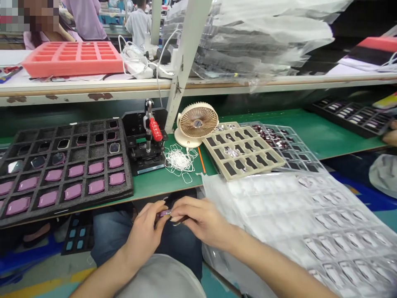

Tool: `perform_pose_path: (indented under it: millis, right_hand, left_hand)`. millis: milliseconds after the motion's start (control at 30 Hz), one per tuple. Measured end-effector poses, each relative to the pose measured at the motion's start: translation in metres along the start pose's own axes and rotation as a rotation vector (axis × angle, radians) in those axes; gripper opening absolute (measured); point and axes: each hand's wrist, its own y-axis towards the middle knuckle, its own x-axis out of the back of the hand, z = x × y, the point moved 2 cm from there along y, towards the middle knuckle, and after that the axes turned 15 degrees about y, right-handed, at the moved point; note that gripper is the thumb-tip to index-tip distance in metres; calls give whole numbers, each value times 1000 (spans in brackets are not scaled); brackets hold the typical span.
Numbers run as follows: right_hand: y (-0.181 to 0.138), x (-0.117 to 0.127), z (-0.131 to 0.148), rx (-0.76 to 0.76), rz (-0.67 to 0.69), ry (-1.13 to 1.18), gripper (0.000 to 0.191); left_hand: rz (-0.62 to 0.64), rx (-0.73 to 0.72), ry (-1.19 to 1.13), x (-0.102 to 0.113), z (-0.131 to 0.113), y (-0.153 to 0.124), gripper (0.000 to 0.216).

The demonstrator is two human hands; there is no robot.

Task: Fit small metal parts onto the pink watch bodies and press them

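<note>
Above my lap, just off the bench edge, my left hand (145, 227) is closed on a small purple watch case (165, 212), seen edge-on. Close against it, my right hand (204, 219) pinches a thin dark piece (181, 221) whose kind I cannot make out. The fingers hide most of both pieces. On the left, a black foam tray (129, 182) holds several purple watch cases (72, 191) in its front rows and dark or glassy pieces behind. A tangled heap of thin white ring-shaped frames (180, 159) lies on the green bench beyond my hands.
A black clamp press with a red handle (155, 129) stands beside the foam tray. Nearby are a beige fan (198, 122), an orange stick (201, 160) and a beige tray (225, 174). Plastic-covered trays (263, 198) fill the right. A shelf (124, 86) crosses above the bench.
</note>
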Motion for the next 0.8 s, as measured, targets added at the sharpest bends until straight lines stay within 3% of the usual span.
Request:
perform_pose_path:
  millis: [233,367,533,633,733,800]
  right_hand:
    - [-1,-5,-5,-57,31,-127,15]
    - [1,-6,-9,-136,41,-71,13]
    - [3,-4,-20,-370,-60,208,31]
    - [1,-10,-27,-545,7,557,40]
    - [-2,-18,-24,-616,-1,873,45]
    - [-7,-23,-17,-631,-50,945,47]
  left_hand:
    - [39,-96,66,1,2,0,39]
    - [72,-117,78,-2,1,-1,39]
    - [44,-141,-8,-3,3,-4,42]
    - [11,-183,-72,0,5,-5,46]
    - [8,-256,-68,1,5,-3,54]
    - [22,-285,-68,0,1,-3,54]
